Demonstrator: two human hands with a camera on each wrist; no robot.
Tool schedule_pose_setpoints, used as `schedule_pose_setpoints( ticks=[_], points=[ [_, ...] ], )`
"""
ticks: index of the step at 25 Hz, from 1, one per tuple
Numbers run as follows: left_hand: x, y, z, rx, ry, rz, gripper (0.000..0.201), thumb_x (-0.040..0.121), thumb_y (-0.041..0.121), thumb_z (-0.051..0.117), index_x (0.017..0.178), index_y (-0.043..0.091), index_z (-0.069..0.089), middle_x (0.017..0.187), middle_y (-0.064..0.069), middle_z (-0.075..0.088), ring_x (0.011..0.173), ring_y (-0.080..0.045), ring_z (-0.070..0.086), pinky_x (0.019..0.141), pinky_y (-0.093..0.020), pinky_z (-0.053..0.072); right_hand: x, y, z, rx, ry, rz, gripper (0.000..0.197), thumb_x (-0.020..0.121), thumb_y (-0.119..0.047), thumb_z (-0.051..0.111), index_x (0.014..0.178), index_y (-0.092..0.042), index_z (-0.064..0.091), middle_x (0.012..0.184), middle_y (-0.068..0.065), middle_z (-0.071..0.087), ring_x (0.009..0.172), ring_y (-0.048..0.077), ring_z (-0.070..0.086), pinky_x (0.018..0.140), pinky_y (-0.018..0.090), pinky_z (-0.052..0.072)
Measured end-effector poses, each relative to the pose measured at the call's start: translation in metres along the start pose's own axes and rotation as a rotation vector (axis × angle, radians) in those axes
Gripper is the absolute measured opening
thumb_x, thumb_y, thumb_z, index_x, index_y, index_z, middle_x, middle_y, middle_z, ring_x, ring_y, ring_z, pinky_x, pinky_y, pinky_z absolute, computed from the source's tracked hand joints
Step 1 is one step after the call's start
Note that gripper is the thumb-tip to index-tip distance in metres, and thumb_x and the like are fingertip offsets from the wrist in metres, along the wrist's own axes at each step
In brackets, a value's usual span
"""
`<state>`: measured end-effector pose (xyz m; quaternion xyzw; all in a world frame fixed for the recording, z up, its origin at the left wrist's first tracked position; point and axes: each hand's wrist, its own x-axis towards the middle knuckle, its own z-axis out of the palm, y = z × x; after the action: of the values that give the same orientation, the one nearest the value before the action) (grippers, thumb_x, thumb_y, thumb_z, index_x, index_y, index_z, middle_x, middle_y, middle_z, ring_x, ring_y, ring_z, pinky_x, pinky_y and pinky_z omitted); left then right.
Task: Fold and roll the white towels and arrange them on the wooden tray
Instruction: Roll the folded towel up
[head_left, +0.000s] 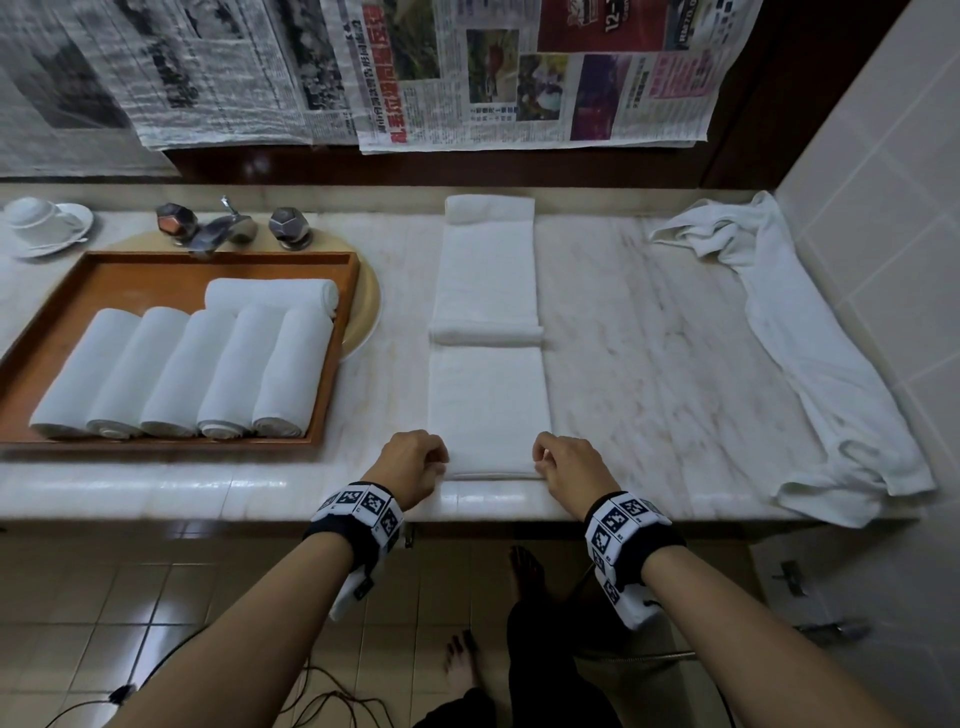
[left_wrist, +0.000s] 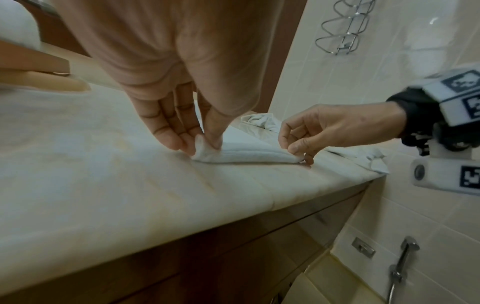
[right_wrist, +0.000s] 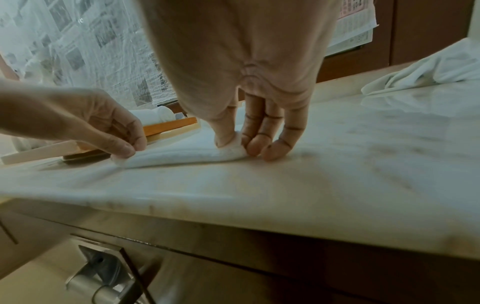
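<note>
Your forearms are bare, with no sleeves. Each wrist carries a black band (head_left: 636, 545) fitted with white blocks printed with black square markers. A white camera housing (left_wrist: 446, 176) with a round lens hangs under the right wrist band. Your feet are bare below dark trousers (head_left: 540, 665).

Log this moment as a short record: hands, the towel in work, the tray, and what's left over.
left hand: pinches the near left corner of the folded towel
right hand: pinches the near right corner
folded towel: long narrow strip lying flat on the marble counter, near end lifted slightly to start a roll
wooden tray: six rolled towels, five side by side, one crosswise behind them
unfolded towel: crumpled along the counter's right edge
behind the tray: tap, cup and saucer
</note>
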<state>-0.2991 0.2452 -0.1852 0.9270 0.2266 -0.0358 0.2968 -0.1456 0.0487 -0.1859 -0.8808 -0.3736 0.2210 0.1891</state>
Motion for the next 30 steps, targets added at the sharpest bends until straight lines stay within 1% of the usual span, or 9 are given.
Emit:
schedule_pose_setpoints(
  ticks=[5,9,14,18,21,23,25,27,30],
  points=[
    [0.006,0.011,0.0,0.13,-0.013,-0.022,0.013,0.09,0.01,0.059,0.097,0.01,0.07,0.1,-0.004,0.062,0.092,-0.02,0.057,0.076,-0.022,0.04,0.002,-0.006,0.004,-0.145,0.078,0.023,0.006,0.09,-0.008,0.058,0.088,-0.013,0.061,0.092,-0.001,0.052,0.089,0.021,0.049,0.07,0.033,0.043],
    [0.002,0.021,0.014,0.292,-0.013,0.026,0.02,0.09,0.001,0.052,0.098,0.01,0.069,0.101,-0.004,0.059,0.091,-0.024,0.057,0.076,-0.029,0.047,-0.004,-0.006,0.023,-0.213,0.106,-0.181,0.036,0.051,0.011,0.08,0.063,-0.014,0.057,0.071,-0.002,0.052,0.063,0.016,0.053,0.043,0.025,0.041],
    [-0.006,0.018,0.02,0.289,-0.011,0.046,0.023,0.089,0.022,0.054,0.097,0.007,0.068,0.1,-0.005,0.061,0.093,-0.023,0.055,0.076,-0.031,0.048,-0.01,-0.007,0.018,-0.171,0.069,-0.259,0.022,0.061,-0.012,0.082,0.068,-0.01,0.061,0.072,0.001,0.057,0.068,0.02,0.059,0.045,0.029,0.05],
    [-0.001,0.017,0.018,0.339,-0.032,0.054,0.024,0.093,0.026,0.054,0.104,0.009,0.067,0.105,-0.005,0.061,0.102,-0.023,0.053,0.081,-0.031,0.047,-0.004,-0.009,0.013,-0.227,0.054,-0.258,0.03,0.047,-0.003,0.086,0.061,-0.014,0.061,0.063,-0.003,0.056,0.06,0.015,0.058,0.043,0.017,0.036],
    [0.003,0.019,0.012,0.415,-0.052,0.044,0.025,0.093,0.024,0.051,0.107,0.012,0.066,0.107,-0.002,0.062,0.104,-0.021,0.051,0.081,-0.03,0.046,0.002,-0.007,0.008,-0.206,0.057,-0.242,0.012,0.072,-0.004,0.072,0.083,-0.008,0.071,0.081,0.004,0.065,0.082,0.023,0.062,0.063,0.025,0.046],
    [0.004,0.019,0.009,0.477,-0.075,0.072,0.027,0.094,0.027,0.047,0.111,0.014,0.064,0.109,-0.001,0.062,0.106,-0.021,0.049,0.082,-0.031,0.042,0.003,-0.007,0.002,-0.253,-0.02,-0.211,0.023,0.09,-0.012,0.054,0.106,-0.01,0.07,0.101,0.004,0.068,0.1,0.023,0.059,0.085,0.033,0.044],
    [0.001,0.015,0.006,0.481,-0.11,0.098,0.029,0.096,0.029,0.044,0.116,0.016,0.062,0.112,0.0,0.061,0.11,-0.021,0.047,0.085,-0.033,0.039,0.0,-0.006,-0.004,-0.22,-0.039,-0.182,0.025,0.093,-0.017,0.051,0.112,-0.015,0.069,0.109,0.0,0.068,0.104,0.02,0.058,0.095,0.036,0.041],
    [-0.002,0.009,0.002,0.387,-0.133,0.102,0.028,0.098,0.029,0.045,0.118,0.018,0.06,0.113,0.001,0.062,0.11,-0.02,0.048,0.087,-0.034,0.039,-0.001,-0.003,-0.007,-0.121,-0.065,-0.126,0.021,0.093,-0.016,0.056,0.108,-0.016,0.07,0.106,0.0,0.069,0.101,0.019,0.06,0.097,0.037,0.043],
    [-0.005,0.004,-0.004,0.192,-0.119,0.071,0.019,0.096,0.028,0.054,0.113,0.019,0.058,0.107,0.003,0.066,0.099,-0.018,0.053,0.088,-0.035,0.042,0.002,-0.001,-0.013,-0.007,-0.08,-0.059,0.011,0.088,-0.009,0.064,0.097,-0.014,0.066,0.092,0.001,0.066,0.086,0.018,0.061,0.085,0.033,0.051]
  ],
)
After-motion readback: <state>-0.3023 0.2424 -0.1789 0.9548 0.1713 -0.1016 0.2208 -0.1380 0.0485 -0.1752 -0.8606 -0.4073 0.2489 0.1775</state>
